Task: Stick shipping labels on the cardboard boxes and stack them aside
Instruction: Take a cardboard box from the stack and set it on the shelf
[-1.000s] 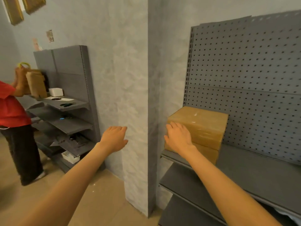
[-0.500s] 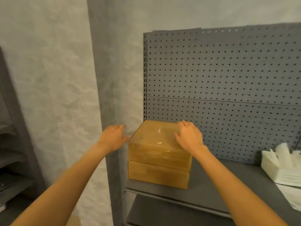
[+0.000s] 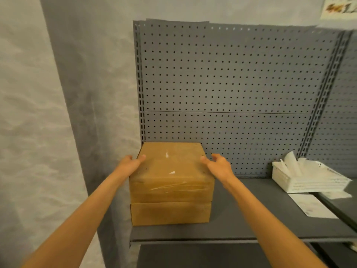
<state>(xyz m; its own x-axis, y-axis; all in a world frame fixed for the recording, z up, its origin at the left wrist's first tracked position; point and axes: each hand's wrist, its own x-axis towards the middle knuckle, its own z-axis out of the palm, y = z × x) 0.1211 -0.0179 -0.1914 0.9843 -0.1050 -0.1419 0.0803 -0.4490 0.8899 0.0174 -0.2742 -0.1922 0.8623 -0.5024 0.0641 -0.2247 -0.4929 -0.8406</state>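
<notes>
- The top box [image 3: 171, 171] sits squarely on a lower box [image 3: 170, 213], both at the left end of a grey shelf [image 3: 241, 225] and backed up close to the pegboard [image 3: 231, 84].
- The left hand [image 3: 129, 165] lies against the top box's left edge, fingers fairly straight, thumb tip resting on the top face. It seems to press the side rather than curl round anything.
- The right hand [image 3: 219, 167] hangs just off the box's right edge, fingers spread and loosely bent, thumb near the corner; I cannot tell whether it touches the cardboard.
- No large label shows on the top face, only clear tape and two small white scraps.
- Judged from this, the step is taking hold of the top box from both sides, either to square the stack or to lift it off for labelling.
- The next move calls for the right hand to close in on the side opposite the left, with even squeeze so the box lifts level and the lower one stays put.
- Beyond the right hand, well apart, stands a white tray of label sheets [image 3: 309, 176], with a loose paper sheet [image 3: 313, 206] in front of it.
- Beyond the left hand is the wall [image 3: 48, 113], so there is little room on that side; nothing lies between either hand and the box.
</notes>
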